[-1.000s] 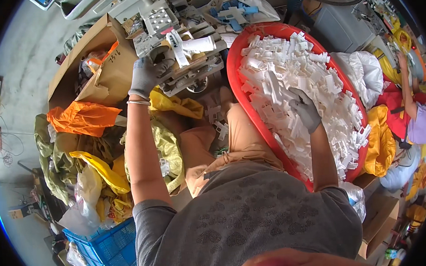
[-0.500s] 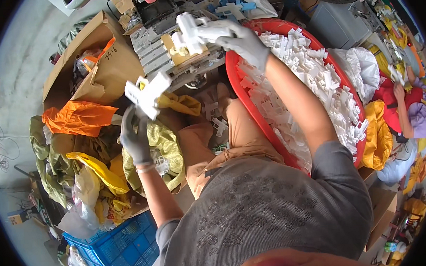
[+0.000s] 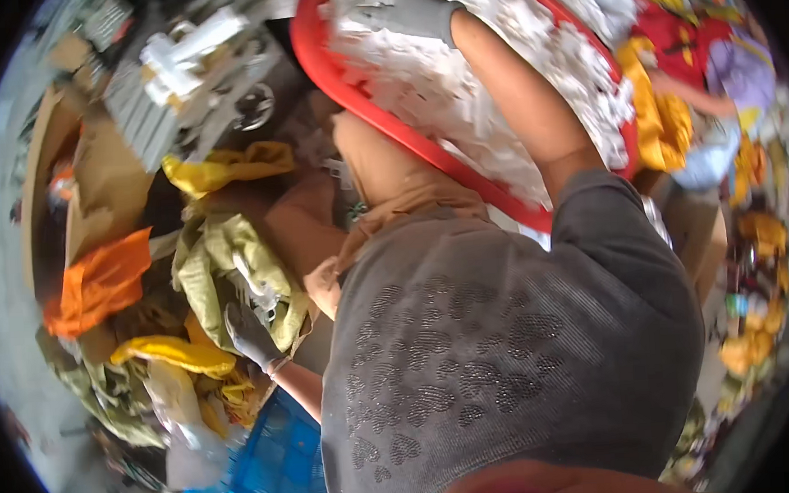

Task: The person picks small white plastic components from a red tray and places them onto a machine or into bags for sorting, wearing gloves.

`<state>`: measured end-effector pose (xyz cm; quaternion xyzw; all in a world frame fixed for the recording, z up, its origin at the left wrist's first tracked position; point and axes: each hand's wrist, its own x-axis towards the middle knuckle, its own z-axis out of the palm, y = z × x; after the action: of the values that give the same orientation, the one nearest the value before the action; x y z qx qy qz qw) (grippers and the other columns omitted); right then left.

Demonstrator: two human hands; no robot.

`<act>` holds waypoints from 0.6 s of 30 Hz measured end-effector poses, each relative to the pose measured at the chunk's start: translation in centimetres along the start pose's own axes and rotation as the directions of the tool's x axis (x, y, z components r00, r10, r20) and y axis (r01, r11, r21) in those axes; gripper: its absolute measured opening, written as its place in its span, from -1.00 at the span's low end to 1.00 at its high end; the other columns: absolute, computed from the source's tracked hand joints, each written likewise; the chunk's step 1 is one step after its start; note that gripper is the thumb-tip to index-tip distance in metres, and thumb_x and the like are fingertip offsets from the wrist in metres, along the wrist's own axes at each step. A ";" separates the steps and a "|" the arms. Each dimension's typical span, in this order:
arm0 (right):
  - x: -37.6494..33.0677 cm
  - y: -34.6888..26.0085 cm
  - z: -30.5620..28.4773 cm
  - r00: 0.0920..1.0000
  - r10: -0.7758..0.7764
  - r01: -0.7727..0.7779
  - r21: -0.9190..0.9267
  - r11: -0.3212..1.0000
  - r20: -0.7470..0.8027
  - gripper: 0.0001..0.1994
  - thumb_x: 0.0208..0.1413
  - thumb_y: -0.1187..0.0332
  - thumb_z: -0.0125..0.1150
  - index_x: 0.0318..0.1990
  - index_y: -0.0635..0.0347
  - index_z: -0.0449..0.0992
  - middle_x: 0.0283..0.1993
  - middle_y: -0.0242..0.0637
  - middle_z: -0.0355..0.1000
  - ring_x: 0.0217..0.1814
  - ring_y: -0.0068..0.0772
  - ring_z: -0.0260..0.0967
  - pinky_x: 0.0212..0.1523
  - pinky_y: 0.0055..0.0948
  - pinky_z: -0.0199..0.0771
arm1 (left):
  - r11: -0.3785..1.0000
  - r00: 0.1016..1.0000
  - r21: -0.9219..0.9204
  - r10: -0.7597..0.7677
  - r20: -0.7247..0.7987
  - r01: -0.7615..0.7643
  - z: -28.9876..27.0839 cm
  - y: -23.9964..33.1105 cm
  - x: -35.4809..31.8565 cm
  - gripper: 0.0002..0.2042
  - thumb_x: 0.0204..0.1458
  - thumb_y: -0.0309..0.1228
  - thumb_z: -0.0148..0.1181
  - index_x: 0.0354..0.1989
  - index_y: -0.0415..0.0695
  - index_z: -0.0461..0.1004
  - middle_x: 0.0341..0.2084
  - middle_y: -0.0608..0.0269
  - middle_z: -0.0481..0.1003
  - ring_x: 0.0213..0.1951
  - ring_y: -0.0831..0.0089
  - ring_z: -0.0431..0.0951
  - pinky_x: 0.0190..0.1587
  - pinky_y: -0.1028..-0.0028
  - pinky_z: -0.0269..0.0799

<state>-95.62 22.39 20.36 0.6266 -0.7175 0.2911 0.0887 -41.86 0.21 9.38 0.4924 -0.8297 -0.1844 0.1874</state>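
Observation:
My right hand [image 3: 407,12], in a grey glove, reaches over the red tub [image 3: 387,125], its fingers stretched out above the heap of white plastic parts [image 3: 443,81]. Nothing shows in its fingers, though motion blurs them. At the lower left, my gloved left hand [image 3: 251,335] is beside the mouth of an olive woven sack [image 3: 198,258], fingers extended and apart. A white plastic part [image 3: 244,272] is at the sack's opening, clear of the hand; whether it is falling or resting I cannot tell. Another white, branched plastic part [image 3: 186,53] sits on the machine's fixture.
The grey slotted machine table [image 3: 138,118] stands at the upper left, a cardboard box [image 3: 106,187] beside it. Orange [image 3: 99,283] and yellow bags [image 3: 180,354] lie left of the sack, above a blue crate [image 3: 277,462]. Another person's arm [image 3: 697,92] shows at the right.
My left hand has let go of its white part and dropped toward the sack. The right hand has left its part at the fixture and moved over the tub. The view has shifted.

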 end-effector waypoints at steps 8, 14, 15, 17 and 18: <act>-21.9 1.0 -0.7 0.289 0.895 -0.807 -0.416 0.419 0.339 -0.61 0.06 0.04 -0.06 -0.01 -0.06 0.44 -0.02 -0.17 0.43 -0.02 -0.09 0.41 0.02 -0.19 0.37 | 0.982 0.695 0.087 0.057 0.716 -0.170 4.9 5.1 -0.4 -0.61 0.08 -0.09 0.02 -0.05 -0.09 0.46 -0.26 -0.06 0.53 -0.21 0.00 0.54 -0.15 0.21 0.43; -26.5 -4.3 3.4 0.411 0.881 -0.533 -0.723 0.439 0.232 -0.44 -0.02 0.18 0.14 0.21 -0.08 0.24 0.09 -0.41 0.26 0.06 -0.32 0.25 -0.03 -0.31 0.31 | 0.954 0.742 0.074 0.177 0.647 -0.292 4.3 6.5 1.0 -0.69 0.09 -0.23 0.00 -0.12 -0.15 0.49 -0.28 -0.10 0.52 -0.21 -0.01 0.52 -0.14 0.18 0.41; -26.5 -4.0 3.8 0.415 0.880 -0.537 -0.718 0.443 0.233 -0.44 -0.02 0.18 0.14 0.21 -0.08 0.24 0.09 -0.41 0.26 0.06 -0.32 0.25 -0.03 -0.31 0.31 | 0.942 0.745 0.046 0.234 0.624 -0.334 4.5 6.3 1.4 -0.70 0.08 -0.25 0.01 -0.12 -0.15 0.49 -0.26 -0.08 0.52 -0.21 0.01 0.52 -0.14 0.20 0.42; -26.2 -2.9 5.0 0.685 0.697 -0.481 -0.588 0.650 0.209 -0.45 -0.03 0.18 0.14 0.19 -0.08 0.25 0.08 -0.39 0.28 0.02 -0.32 0.27 -0.06 -0.28 0.32 | 0.854 0.679 0.049 0.375 0.632 -0.518 4.0 6.2 2.2 -0.72 0.08 -0.31 0.03 -0.09 -0.18 0.47 -0.22 -0.05 0.52 -0.20 0.04 0.53 -0.13 0.24 0.43; -25.6 -2.5 5.9 0.765 0.625 -0.462 -0.546 0.699 0.154 -0.49 -0.04 0.18 0.15 0.14 -0.06 0.31 0.05 -0.37 0.30 -0.02 -0.29 0.30 -0.07 -0.26 0.32 | 0.858 0.692 0.062 0.366 0.622 -0.510 3.6 6.6 2.1 -0.72 0.08 -0.31 0.03 -0.09 -0.18 0.47 -0.22 -0.05 0.52 -0.20 0.04 0.53 -0.13 0.24 0.43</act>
<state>-86.73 40.83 3.73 0.3797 -0.9247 0.0098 0.0281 -49.53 1.70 9.78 0.2145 -0.9548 -0.1800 -0.0994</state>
